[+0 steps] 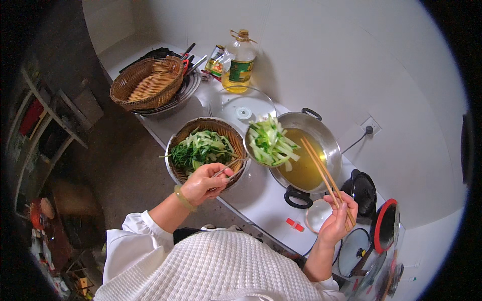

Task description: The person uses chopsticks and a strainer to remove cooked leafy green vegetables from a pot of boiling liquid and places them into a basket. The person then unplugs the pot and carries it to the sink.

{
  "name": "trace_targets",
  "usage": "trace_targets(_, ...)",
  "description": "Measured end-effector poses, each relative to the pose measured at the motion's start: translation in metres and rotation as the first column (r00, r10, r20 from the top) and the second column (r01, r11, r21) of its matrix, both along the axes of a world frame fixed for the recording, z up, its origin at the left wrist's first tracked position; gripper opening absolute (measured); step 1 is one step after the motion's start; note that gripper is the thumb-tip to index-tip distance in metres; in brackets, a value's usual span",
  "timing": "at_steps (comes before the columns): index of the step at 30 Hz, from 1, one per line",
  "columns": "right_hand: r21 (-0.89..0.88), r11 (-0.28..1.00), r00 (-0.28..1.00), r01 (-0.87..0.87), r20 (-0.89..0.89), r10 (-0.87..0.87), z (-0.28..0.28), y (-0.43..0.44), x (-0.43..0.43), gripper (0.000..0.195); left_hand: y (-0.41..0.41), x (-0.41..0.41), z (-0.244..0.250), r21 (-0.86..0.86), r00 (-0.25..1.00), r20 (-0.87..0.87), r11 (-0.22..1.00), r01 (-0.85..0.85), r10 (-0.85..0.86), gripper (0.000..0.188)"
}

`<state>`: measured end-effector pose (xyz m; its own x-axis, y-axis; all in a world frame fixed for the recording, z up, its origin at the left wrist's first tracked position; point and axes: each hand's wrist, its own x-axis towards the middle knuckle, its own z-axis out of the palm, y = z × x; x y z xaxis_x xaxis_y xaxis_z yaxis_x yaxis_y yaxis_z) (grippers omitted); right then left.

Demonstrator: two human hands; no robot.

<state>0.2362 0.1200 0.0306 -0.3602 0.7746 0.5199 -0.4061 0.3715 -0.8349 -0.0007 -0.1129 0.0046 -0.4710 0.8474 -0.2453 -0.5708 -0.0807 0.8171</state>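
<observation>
My left hand (211, 182), with a bangle at its wrist, grips the wire handle of a strainer. Pale and green leafy vegetable pieces (271, 141) fill the strainer, which is over the left side of a metal pot (333, 139) holding yellowish liquid (301, 175). In my right hand (340, 218) is a pair of wooden chopsticks (320, 165), their tips above the liquid. Left of the pot, a round woven basket (226, 128) holds more cut greens (203, 148). A clear glass lid (260, 103) lies behind the strainer.
An oil bottle (239, 67) stands by the wall. An empty wicker basket (154, 82) rests on a bowl at the upper left. A white bowl (316, 216), a red packet (295, 224), a black pot (361, 192) and a red-rimmed pan (386, 225) are on the right.
</observation>
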Motion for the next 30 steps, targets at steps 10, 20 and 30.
trace_targets(10, 0.020, 0.975, 0.975, -0.222, -0.008, 0.222, -0.002, -0.033, -0.048, 0.016, -0.090, -0.027, 0.001, -0.105, 0.586, -0.793, 0.911, -0.399, 0.166, 0.024)
trace_targets(20, -0.049, 0.933, 0.919, -0.357, 0.162, 0.360, -0.014, -0.073, -0.081, 0.016, -0.089, -0.026, -0.057, -0.367, -0.202, -0.705, 0.594, -0.716, -0.679, 0.022)
trace_targets(30, 0.457, 0.801, 0.872, -0.386, 0.464, 0.156, -0.057, -0.093, -0.124, 0.024, -0.080, -0.014, -0.069, -0.438, 0.025, -0.835, 0.637, -0.634, -0.550, 0.034)
